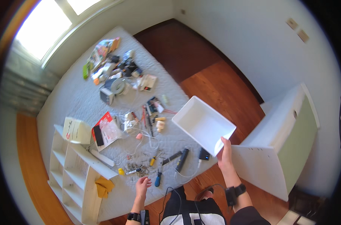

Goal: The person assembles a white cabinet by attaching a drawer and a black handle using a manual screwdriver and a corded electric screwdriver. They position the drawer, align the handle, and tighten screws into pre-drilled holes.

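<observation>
The empty white tray (202, 124) is pinched at its near corner by the right hand (225, 150) — the left hand (142, 185), fingers loosely spread, is held just left of a blue-handled screwdriver (158, 179) on the mattress (76, 95).

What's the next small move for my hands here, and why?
Probably lower the left hand onto the blue-handled screwdriver and pick it up. The right hand already holds the empty white bin by its corner, tilted above the mattress, while the left hand is open and hovers right beside that screwdriver among the loose tools.
</observation>
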The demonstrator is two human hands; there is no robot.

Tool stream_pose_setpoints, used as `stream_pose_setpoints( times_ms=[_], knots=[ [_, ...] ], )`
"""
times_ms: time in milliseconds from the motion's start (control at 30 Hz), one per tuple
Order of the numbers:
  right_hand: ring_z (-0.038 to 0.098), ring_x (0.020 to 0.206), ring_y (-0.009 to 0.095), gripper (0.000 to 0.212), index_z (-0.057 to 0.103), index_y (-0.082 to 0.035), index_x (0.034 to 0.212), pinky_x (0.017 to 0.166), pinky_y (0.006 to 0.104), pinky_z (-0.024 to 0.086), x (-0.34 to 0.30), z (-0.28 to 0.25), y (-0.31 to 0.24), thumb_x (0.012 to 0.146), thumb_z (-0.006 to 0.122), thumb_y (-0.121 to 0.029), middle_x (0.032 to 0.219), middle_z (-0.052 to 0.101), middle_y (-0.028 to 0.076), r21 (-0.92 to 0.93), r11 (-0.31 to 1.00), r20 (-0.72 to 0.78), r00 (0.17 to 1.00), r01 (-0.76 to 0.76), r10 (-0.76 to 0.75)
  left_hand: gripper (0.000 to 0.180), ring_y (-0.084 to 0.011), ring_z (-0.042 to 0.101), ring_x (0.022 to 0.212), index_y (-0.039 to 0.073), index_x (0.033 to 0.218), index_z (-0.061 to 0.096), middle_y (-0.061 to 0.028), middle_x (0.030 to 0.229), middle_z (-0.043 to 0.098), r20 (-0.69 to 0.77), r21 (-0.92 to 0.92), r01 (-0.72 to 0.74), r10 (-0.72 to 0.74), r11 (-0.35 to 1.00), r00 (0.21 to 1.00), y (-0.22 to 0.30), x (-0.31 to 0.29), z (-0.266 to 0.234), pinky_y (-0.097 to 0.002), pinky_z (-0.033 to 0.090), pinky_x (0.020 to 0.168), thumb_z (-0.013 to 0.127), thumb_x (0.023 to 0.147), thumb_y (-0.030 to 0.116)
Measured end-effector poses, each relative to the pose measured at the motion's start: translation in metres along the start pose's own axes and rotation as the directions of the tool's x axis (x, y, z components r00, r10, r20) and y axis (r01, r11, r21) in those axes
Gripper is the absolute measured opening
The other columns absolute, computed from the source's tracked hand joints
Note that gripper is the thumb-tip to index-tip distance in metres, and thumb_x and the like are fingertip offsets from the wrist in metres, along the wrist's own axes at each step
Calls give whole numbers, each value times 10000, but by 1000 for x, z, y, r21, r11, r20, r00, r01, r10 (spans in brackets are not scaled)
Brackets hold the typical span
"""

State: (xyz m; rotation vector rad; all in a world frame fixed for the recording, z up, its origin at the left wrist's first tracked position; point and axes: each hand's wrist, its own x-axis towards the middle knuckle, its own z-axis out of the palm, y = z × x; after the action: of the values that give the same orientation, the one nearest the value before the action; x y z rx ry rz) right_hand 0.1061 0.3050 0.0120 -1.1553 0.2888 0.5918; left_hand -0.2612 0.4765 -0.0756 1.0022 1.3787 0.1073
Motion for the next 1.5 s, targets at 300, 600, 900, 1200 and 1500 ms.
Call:
stream_pose_setpoints(
  times_ms=[300, 600, 900, 1200, 1500],
  knots=[
    [508, 1130, 182, 600, 382, -30, 1370, 953, 323, 422, -226, -292, -107, 855, 578, -270, 1233, 514, 85, 144, 989, -81, 996, -35, 47, 629, -259, 569, 1098, -17, 1297, 471, -166, 1192, 586, 564, -31, -275, 244, 961, 789, 81, -178, 240, -407, 478, 913, 405, 975, 520],
    [518, 1144, 187, 668, 336, -1, 1419, 943, 307, 427, -423, -506, -170, 844, 621, -187, 1269, 523, 115, 23, 964, -444, 867, 265, -227, 440, -250, 620, 1016, 9, 1278, 499, -120, 1159, 634, 934, 296, -872, 74, 390, 350, -59, -430, 481, -324, 474, 873, 611, 902, 208],
    [555, 1107, 208, 693, 352, -14, 1431, 960, 337, 428, -466, -655, -203, 816, 649, -130, 1235, 567, 160, -267, 928, -814, 454, 261, -362, 275, -151, 647, 905, -14, 1179, 574, -111, 1017, 678, 911, 209, -837, 211, 506, 354, -103, -455, 599, -273, 527, 781, 537, 971, 163],
    [559, 1098, 194, 639, 355, -2, 1416, 928, 281, 430, -380, -789, -219, 864, 637, -157, 1247, 550, 130, 28, 962, -855, 506, 272, -118, 718, -375, 632, 1016, -74, 1346, 355, -268, 1197, 572, 370, 837, -85, -445, 540, 816, -98, -424, 654, -394, 531, 821, 436, 960, 526],
    [529, 1115, 161, 645, 349, -11, 1415, 959, 283, 414, -273, -812, -203, 849, 646, -90, 1222, 540, 103, 390, 908, -558, 824, 154, 99, 441, -321, 561, 1144, -5, 1291, 444, -177, 1263, 544, 235, 704, -66, -144, 708, 961, -125, -434, 676, -470, 480, 933, 356, 1012, 325]
  ],
)
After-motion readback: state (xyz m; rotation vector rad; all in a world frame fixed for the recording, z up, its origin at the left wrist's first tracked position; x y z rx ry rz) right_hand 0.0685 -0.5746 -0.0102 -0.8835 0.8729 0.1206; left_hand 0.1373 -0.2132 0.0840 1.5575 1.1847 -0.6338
